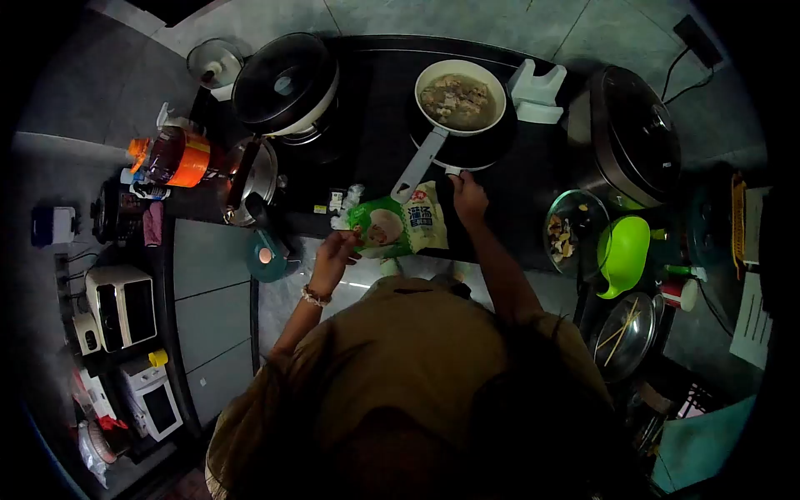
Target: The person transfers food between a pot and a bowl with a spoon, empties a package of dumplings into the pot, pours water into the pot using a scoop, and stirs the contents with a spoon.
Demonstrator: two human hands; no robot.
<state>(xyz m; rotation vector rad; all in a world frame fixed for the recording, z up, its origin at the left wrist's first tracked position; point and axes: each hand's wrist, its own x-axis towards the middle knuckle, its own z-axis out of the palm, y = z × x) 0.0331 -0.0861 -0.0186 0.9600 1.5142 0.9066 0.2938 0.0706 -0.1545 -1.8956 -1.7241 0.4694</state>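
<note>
My left hand [335,257] is closed on the left edge of a green and cream food bag [386,227], which lies at the counter's front edge. My right hand [470,198] is closed at the light handle [454,170] of a dark frying pan [467,152]; the fingers hide most of the grip. A white saucepan [501,93] with meat pieces in cloudy liquid [457,100] sits over that frying pan. The saucepan's long grey handle [421,165] points toward the bag and overlaps its top.
A lidded wok [283,83] stands at the back left, with an orange-labelled bottle [185,160] nearer. On the right are a rice cooker [629,137], a glass bowl of food pieces [575,229], a green basket [625,257] and a glass lid with chopsticks [621,333].
</note>
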